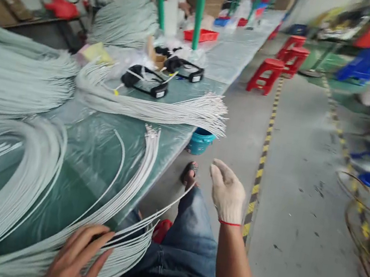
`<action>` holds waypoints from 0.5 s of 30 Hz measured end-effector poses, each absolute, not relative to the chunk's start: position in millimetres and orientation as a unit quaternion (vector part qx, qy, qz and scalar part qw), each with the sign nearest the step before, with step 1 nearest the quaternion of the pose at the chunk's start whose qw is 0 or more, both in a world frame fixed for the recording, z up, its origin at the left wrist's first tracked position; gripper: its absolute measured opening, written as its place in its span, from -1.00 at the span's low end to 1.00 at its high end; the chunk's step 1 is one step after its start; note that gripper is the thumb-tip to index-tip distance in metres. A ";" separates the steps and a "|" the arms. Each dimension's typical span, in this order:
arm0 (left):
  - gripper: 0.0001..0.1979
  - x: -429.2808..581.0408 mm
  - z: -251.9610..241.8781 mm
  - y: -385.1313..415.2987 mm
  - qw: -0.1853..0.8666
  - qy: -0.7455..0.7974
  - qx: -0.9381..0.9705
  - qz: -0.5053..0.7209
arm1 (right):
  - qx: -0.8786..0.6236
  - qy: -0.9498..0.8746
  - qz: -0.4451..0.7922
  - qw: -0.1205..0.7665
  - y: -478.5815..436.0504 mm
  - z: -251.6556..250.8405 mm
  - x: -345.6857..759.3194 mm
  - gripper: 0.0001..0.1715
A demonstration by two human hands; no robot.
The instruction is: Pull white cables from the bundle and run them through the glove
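My bare left hand (80, 255) is at the lower edge of the view, its fingers and thumb curled round part of a bundle of thin white cables (130, 252). From beside its fingertips, one white cable (176, 202) sticks out past the bundle toward my right leg. My right hand (228, 190), in a white knitted glove with a red cuff, is raised over the floor beside the table. Its fingers are drawn together and nothing shows in them. Another cable bundle (146, 155) with metal-looking ends lies close to the table edge.
More cable bundles (34, 170) cover the plastic-covered green table (80, 149). Farther along lie a long bundle (154, 109) overhanging the edge and black straps (144, 82). A teal bucket (200, 142) stands below. Red stools (266, 74) and a coiled hose (351, 223) are on the floor.
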State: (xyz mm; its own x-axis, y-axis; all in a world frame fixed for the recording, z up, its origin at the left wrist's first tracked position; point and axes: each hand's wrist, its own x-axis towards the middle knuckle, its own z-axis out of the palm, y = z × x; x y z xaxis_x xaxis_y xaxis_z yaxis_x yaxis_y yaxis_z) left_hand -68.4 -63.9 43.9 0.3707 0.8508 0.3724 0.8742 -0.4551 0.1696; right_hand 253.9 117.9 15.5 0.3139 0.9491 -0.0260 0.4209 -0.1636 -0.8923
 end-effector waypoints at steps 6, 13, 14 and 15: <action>-0.75 -39.0 42.2 -66.4 0.053 -0.595 -0.785 -0.166 | -0.616 -0.585 0.421 0.317 98.4 -32.7 223.9 -0.39; -0.80 -37.8 52.1 -78.8 -0.061 -0.655 -0.735 -0.165 | -0.238 -0.767 0.565 0.187 26.1 -27.7 144.3 -0.48; -0.80 -40.1 53.6 -79.1 -0.075 -0.655 -0.732 -0.169 | -0.201 -0.781 0.564 0.179 18.1 -27.7 137.9 -0.47; -0.80 -42.8 54.5 -78.8 -0.089 -0.653 -0.731 -0.175 | -0.173 -0.794 0.558 0.168 11.9 -28.5 133.1 -0.45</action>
State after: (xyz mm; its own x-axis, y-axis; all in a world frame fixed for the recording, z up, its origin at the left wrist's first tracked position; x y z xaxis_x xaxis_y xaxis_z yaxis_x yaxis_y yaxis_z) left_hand -42.8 -78.8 54.5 0.0859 0.9865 0.1396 0.9241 -0.1313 0.3590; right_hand 133.1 11.9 -28.5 -0.8839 0.4621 0.0726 0.0880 0.3168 -0.9444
